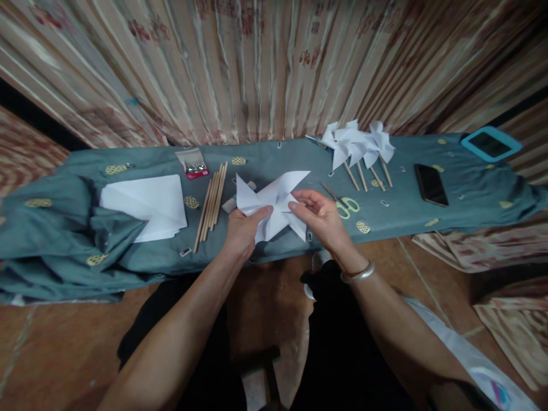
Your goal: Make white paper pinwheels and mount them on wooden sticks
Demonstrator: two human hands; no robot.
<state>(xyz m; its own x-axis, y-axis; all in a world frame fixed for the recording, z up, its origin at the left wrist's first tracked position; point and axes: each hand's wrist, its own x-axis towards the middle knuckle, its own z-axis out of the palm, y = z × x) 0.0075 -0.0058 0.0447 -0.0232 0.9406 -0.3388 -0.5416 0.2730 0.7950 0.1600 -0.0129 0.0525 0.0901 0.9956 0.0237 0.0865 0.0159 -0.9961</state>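
Observation:
A white paper pinwheel with folded blades is held up in front of me, over the near edge of the cloth. My left hand pinches its lower left side, the thumb lying near the centre. From the right, my right hand grips a blade between thumb and fingers, close to the middle. Behind the left hand, a small tube-like item is partly hidden by the paper. Wooden sticks lie in a bundle just left of that hand. Green-handled scissors rest right of my right hand.
A grey-green cloth covers the long table. On the left are a stack of white paper and an opened small box of metal pins. Finished pinwheels on sticks, a phone and a blue-framed device lie at right.

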